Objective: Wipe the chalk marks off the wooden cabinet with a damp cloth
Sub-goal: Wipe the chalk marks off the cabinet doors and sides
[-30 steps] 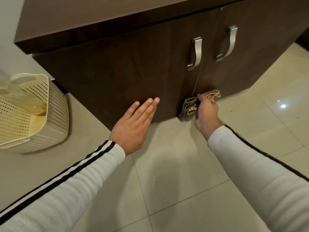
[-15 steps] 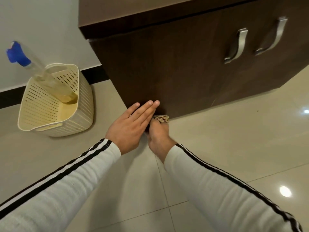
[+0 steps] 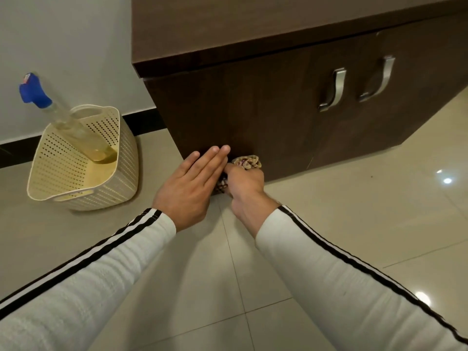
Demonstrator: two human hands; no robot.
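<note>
My left hand (image 3: 188, 184) is flat, fingers straight and together, tips at the cabinet (image 3: 266, 110) base; my right hand (image 3: 244, 184), just beside it, curls round the cloth (image 3: 248, 162) against the door.

I count one cabinet (image 3: 228, 29) with two doors, the left door (image 3: 240, 110) and the right door (image 3: 417, 84), and two metal handles, the left handle (image 3: 333, 89) and the right handle (image 3: 378, 78). There is one basket (image 3: 124, 158), one spray bottle (image 3: 76, 133), one cloth (image 3: 249, 162), and two grips: the left grip (image 3: 188, 183) and the right grip (image 3: 244, 186).
</note>
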